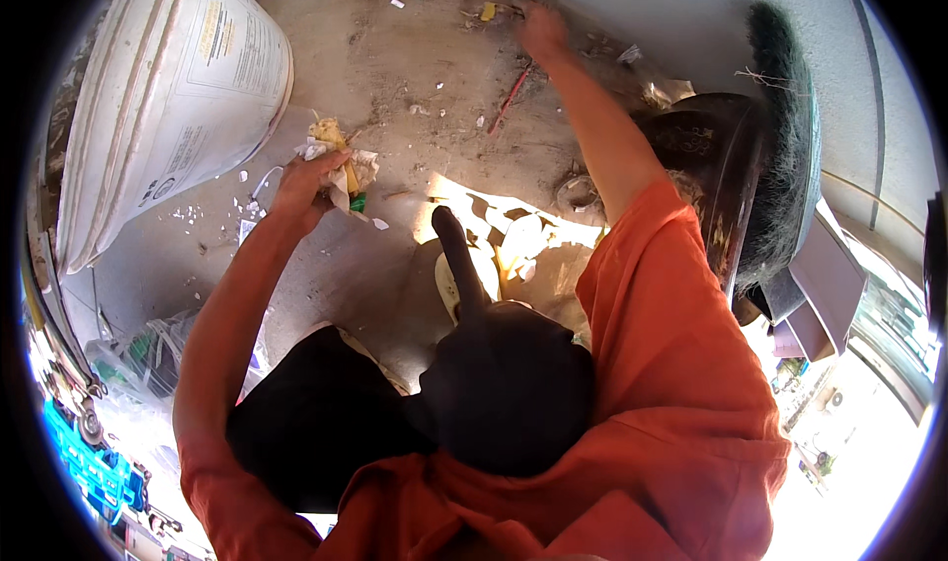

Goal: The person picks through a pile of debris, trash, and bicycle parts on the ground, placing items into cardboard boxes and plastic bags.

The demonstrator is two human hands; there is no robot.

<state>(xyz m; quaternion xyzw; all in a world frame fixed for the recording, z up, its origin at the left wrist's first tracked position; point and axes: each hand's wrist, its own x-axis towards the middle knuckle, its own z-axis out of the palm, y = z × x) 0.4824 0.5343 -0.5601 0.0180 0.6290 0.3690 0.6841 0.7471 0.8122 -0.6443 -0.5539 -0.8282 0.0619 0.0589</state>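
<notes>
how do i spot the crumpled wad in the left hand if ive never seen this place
Find the big white bucket at the upper left. Just right of it, the person's left hand grips the crumpled wad. Unlike the small white scraps on the floor, it is bulky, off-white and yellowish, with green at its lower edge.

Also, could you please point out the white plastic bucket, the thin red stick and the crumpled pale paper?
White plastic bucket (188, 97): head view, on its side wall.
Thin red stick (511, 99): head view, on its middle.
Crumpled pale paper (365, 166): head view, on its exposed right part.
</notes>
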